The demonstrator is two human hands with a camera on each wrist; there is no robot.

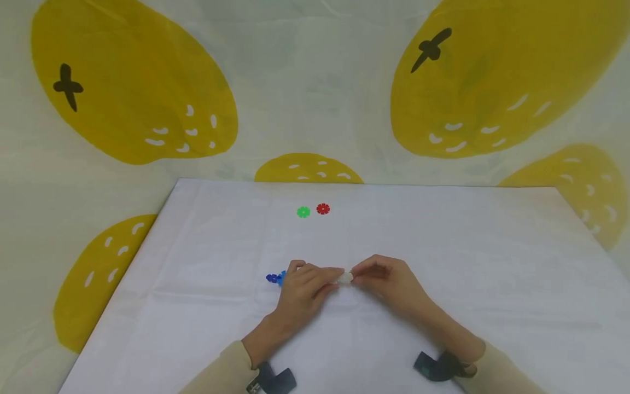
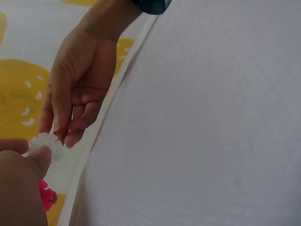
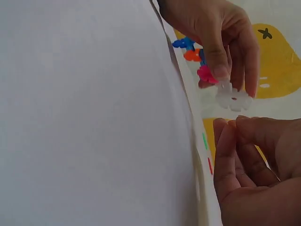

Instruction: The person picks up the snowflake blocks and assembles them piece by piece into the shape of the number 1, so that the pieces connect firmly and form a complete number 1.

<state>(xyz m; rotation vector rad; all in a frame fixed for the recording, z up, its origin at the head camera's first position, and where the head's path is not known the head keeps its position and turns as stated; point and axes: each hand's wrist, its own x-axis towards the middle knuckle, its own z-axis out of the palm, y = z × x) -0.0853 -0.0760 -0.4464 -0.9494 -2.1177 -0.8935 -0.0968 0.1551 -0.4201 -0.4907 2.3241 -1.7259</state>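
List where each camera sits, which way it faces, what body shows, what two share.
Head: worn on the head, facing forward and down at the white table; left hand, right hand, both sleeves show.
Left wrist: worn there, facing the white part; left hand lower left, right hand above.
Right wrist: worn there, facing the same part; right hand lower right, left hand above.
Both wrist views share the white part and a pink part.
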